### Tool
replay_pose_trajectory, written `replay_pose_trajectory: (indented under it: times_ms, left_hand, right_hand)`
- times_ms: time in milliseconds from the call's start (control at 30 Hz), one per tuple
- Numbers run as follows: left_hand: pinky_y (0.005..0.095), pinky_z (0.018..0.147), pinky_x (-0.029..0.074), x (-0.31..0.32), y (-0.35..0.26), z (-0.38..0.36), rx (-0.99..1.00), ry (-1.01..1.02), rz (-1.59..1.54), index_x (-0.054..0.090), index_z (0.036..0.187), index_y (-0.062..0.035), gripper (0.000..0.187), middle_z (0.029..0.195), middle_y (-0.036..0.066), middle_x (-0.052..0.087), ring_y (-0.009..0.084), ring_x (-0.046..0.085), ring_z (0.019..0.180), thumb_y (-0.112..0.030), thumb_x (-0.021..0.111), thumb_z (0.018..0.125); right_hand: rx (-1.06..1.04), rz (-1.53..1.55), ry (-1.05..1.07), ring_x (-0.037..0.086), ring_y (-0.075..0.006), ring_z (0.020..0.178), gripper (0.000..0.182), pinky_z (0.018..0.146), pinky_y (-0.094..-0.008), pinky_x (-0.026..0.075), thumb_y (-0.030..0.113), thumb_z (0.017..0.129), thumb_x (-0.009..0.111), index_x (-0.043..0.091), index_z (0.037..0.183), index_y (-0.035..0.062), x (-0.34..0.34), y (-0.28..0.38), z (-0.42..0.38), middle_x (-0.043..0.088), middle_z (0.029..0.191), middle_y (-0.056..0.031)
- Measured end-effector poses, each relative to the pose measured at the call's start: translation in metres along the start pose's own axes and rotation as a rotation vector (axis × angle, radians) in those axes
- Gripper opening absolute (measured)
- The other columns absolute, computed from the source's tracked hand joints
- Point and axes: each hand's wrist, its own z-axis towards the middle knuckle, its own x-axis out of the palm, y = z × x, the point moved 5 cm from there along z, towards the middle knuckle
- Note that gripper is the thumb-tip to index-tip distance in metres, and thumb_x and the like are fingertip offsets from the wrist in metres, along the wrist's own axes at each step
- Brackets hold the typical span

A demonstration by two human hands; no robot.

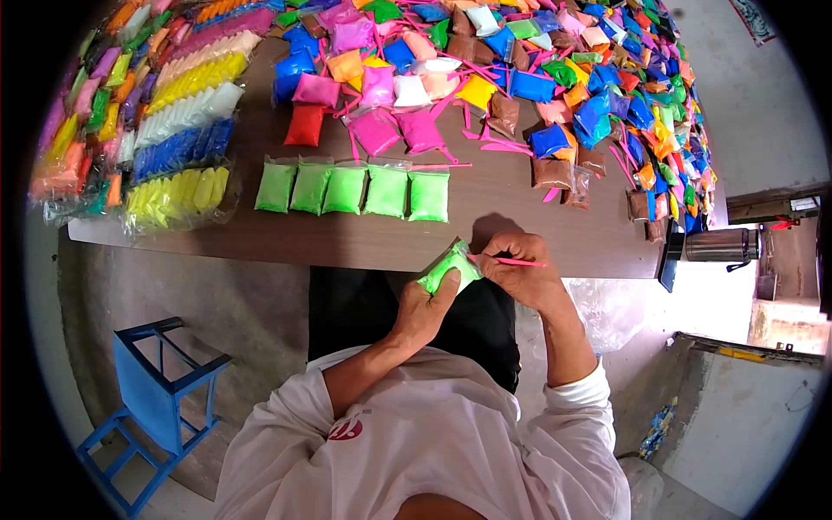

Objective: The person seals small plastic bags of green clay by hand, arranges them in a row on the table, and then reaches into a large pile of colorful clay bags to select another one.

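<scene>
Near the table's front edge, my left hand (425, 310) is closed around a small clear bag of bright green clay (452, 269), thumb pressed on its face. My right hand (520, 270) pinches a thin pink plastic tool (523, 262), whose one end reaches the bag's top edge. Beyond my hands, a row of several matching green bags (344, 190) lies flat on the brown table (321, 241). Another pink tool (442, 165) lies just behind that row.
Heaped bags of many colours (598, 78) with pink tools among them cover the back and right. Packs of small bags (186, 121) are stacked at the left. A metal flask (722, 245) is at the right edge; a blue stool (156, 390) stands on the floor at left.
</scene>
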Motion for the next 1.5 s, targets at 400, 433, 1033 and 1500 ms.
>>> replay_pose_trajectory:
  times_ms: [400,433,1033,1500]
  left_hand:
    - [0.0239,0.047,0.029,0.001,-0.003,0.001,0.094,-0.043,-0.08,0.055,0.074,-0.0074,0.031,0.06,-0.008,0.042,0.0028,0.036,0.054,-0.031,0.056,0.094]
    - [0.0267,0.055,0.036,0.001,-0.001,0.001,0.054,-0.02,-0.049,0.059,0.083,-0.0025,0.032,0.066,-0.004,0.049,0.0053,0.042,0.062,-0.032,0.055,0.095]
    - [0.028,0.056,0.039,0.002,-0.003,0.005,0.025,-0.011,-0.121,0.06,0.091,0.0005,0.031,0.067,-0.002,0.049,0.0072,0.042,0.063,-0.03,0.053,0.096]
    - [0.0292,0.052,0.035,-0.005,0.005,-0.001,-0.003,-0.029,-0.069,0.057,0.076,0.0002,0.036,0.062,-0.005,0.045,0.0067,0.039,0.06,-0.03,0.054,0.095]
  right_hand:
    - [-0.183,-0.055,-0.05,0.048,-0.0107,0.056,0.016,0.052,-0.0264,0.04,0.001,0.075,0.071,0.057,0.067,0.001,0.011,0.011,0.009,0.053,0.062,-0.0051]
    - [-0.192,-0.067,-0.048,0.048,-0.0112,0.056,0.016,0.052,-0.0268,0.04,0.001,0.075,0.071,0.057,0.067,0.0012,0.012,0.012,0.01,0.052,0.062,-0.0049]
    - [-0.25,-0.376,-0.45,0.053,-0.0311,0.053,0.021,0.048,-0.0389,0.042,0.007,0.07,0.068,0.049,0.062,0.006,0.032,0.022,0.001,0.05,0.059,-0.0109]
    - [0.097,0.157,-0.249,0.046,-0.0078,0.058,0.013,0.052,-0.026,0.039,0.008,0.085,0.066,0.063,0.077,-0.0022,0.002,0.003,-0.003,0.053,0.061,-0.0015]
